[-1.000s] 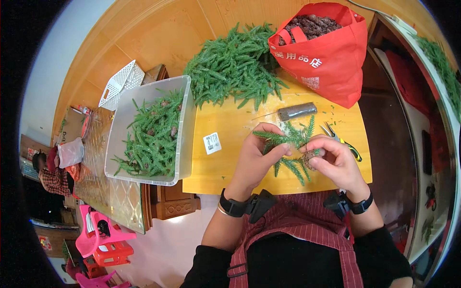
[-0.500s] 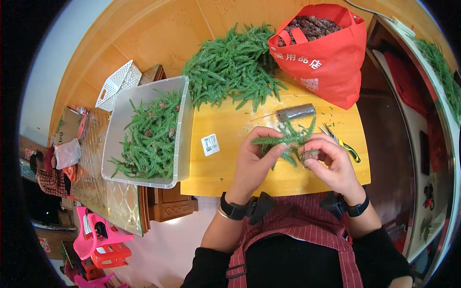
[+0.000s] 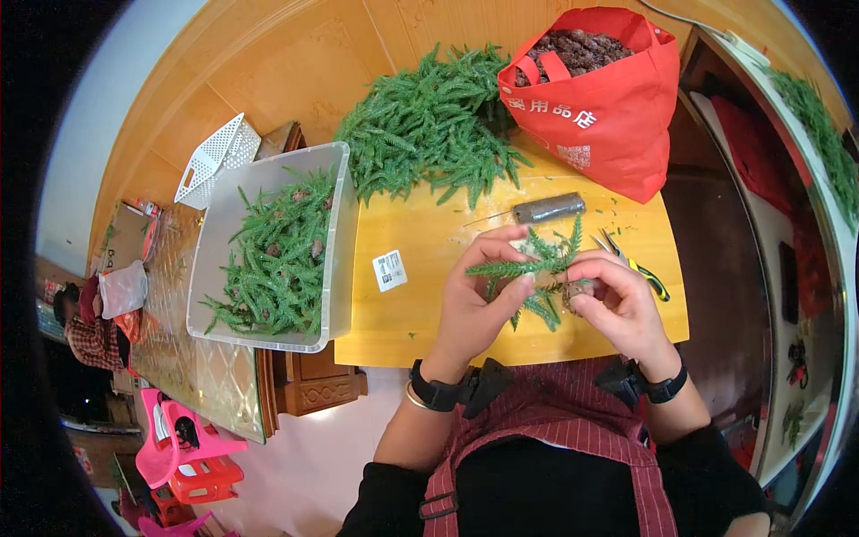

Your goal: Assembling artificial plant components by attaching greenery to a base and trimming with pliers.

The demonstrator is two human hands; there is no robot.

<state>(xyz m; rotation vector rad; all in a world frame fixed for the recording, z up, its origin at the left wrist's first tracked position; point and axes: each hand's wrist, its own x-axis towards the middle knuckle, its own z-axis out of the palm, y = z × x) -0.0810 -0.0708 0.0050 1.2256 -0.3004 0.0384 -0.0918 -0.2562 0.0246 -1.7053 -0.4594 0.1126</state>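
Between my hands, above the front of the yellow table (image 3: 403,331), is a green artificial pine sprig (image 3: 544,259) with several branches. My left hand (image 3: 483,295) pinches one of its branches between thumb and fingers. In my right hand (image 3: 617,291), thumb and fingertips close round a small brown pine cone (image 3: 577,291) at the sprig's right side; the fingers partly cover it. Just beyond my hands lies a dark grey roll of wire (image 3: 550,208) with a thin end sticking out to the left. Pliers (image 3: 646,270) with yellow-and-black handles lie right of my right hand.
Left stands a translucent tub (image 3: 336,268) of finished-looking sprigs with cones. A heap of green sprigs (image 3: 429,125) lies at the back, beside a red bag (image 3: 617,116) of pine cones. A white label (image 3: 389,270) lies on the table; a white basket (image 3: 217,161) stands behind the tub.
Both hands stay in nearly the same place, still holding the sprig and cone. My left fingers have shifted slightly on the sprig. The whole view has moved a little.
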